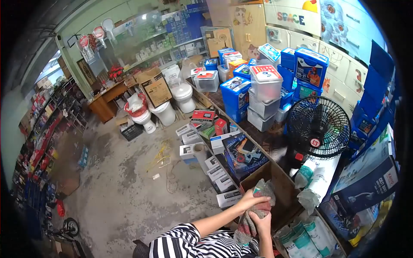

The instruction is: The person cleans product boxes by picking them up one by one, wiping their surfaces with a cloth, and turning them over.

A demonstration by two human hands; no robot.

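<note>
A crumpled grey cloth (245, 230) with reddish patches is bunched between my two hands, its lower end hanging toward my striped shirt. My left hand (253, 200) is closed around the upper part of the cloth. Just below it, my right hand (261, 221) grips the same cloth, fingers wrapped round it. Both hands are beside the wall of an open cardboard box (282, 193). Part of the cloth is hidden behind my fingers.
A black fan (318, 127) stands beyond the box, near plastic-wrapped rolls (318, 180). Small white boxes (221, 180) line the floor edge. Blue boxes (235, 96) and clear plastic tubs (264, 103) are stacked behind. Toilets (163, 114) and a yellow cord (162, 155) are on the left.
</note>
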